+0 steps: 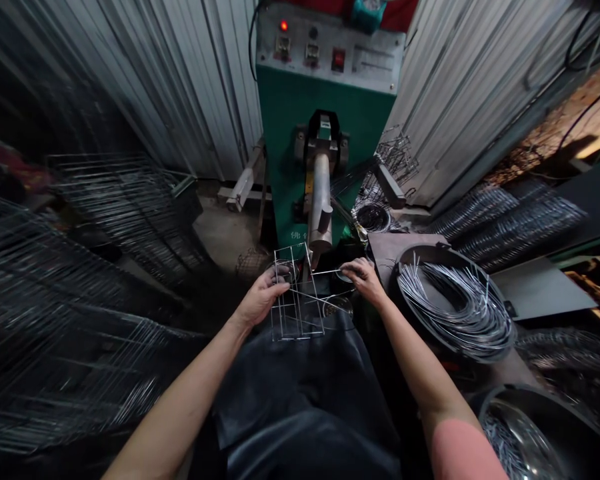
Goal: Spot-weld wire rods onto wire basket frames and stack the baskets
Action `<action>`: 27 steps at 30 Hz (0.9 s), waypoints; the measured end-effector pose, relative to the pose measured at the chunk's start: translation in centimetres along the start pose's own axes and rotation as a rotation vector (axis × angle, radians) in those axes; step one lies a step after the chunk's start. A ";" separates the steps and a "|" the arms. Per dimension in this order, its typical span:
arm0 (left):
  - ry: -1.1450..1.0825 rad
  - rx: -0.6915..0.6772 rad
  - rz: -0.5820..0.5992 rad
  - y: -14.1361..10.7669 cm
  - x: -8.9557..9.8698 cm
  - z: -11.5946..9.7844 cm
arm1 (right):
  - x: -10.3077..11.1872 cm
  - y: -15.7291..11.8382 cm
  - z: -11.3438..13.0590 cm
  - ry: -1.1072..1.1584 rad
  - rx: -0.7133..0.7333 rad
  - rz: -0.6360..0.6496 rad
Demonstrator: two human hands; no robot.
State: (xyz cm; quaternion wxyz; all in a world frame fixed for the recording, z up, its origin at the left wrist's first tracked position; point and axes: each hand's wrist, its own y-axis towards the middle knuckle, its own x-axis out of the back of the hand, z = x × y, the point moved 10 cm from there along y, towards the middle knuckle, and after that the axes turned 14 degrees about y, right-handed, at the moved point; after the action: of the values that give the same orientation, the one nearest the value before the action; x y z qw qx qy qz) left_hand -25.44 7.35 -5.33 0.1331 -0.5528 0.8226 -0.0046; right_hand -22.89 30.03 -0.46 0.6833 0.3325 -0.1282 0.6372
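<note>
Rectangular wire frame point(300, 300), thin crossed rods, in left hand point(264, 295), right hand point(365, 280)

Corrugated metal walls point(190, 80) rise on both sides of a green machine cabinet point(285, 120). A concrete floor point(225, 233) shows just left of its base, in dim light.

Left hand point(265, 295) | right hand point(364, 280) | both holding wire frame point(300, 312) | before green spot welder point(325, 113)

The wire frame point(303, 300) is thin, bright steel with a smooth, faint gloss; behind it, the machine housing point(283, 120) is glossy green-painted metal, flanked by dull grey corrugated sheet metal point(200, 80)
</note>
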 end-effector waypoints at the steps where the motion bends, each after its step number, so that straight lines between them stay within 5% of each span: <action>1: -0.001 -0.003 -0.001 0.1 0.0 0.0 | 0.1 0.1 -0.1 -0.008 -0.001 -0.002; 27: -0.052 0.054 0.029 1.4 -0.1 0.5 | -0.2 1.1 -1.3 -0.005 -0.024 0.017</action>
State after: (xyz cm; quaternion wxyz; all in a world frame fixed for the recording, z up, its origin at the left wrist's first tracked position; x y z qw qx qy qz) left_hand -26.58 8.04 -6.03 0.1696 -0.5368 0.8264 -0.0106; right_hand -24.31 30.66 -1.19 0.6815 0.3247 -0.1402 0.6407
